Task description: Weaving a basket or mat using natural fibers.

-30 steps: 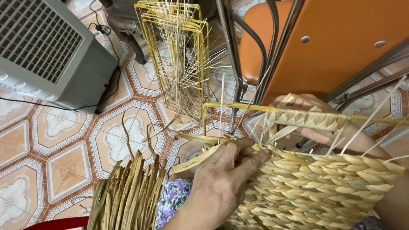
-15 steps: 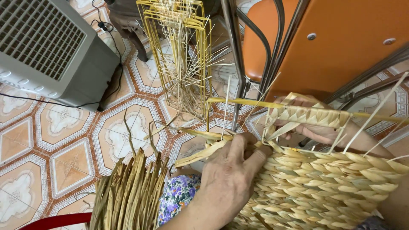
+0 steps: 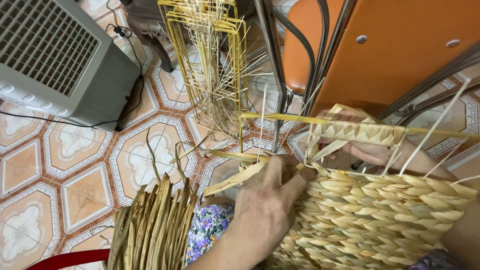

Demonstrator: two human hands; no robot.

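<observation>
- Nearest, bottom left: bundle of dry leaves [image 3: 152, 230] standing upright, red rim [image 3: 65, 259] below, floral cloth [image 3: 207, 227] just beside.
- Left hand [image 3: 267, 205] closed on the basket [image 3: 380, 215] rim, thumb and fingers pinching a flat strand [image 3: 235, 180] that juts out leftward.
- Basket itself lying on the lap, lower right, plaited in thick pale straw.
- Right hand [image 3: 370, 150] behind the basket, mostly hidden; fingers curled under the woven handle [image 3: 360, 131], grip partly out of sight.
- Yellow rod [image 3: 280, 118] running level through that handle.
- Further off: yellow wire frame [image 3: 200, 55] stuffed with thin sticks, standing on patterned tiles [image 3: 75, 145].
- Far left, grey fan box [image 3: 55, 60] with black cord [image 3: 125, 105]; far right, orange chair [image 3: 400, 45] on metal legs.
</observation>
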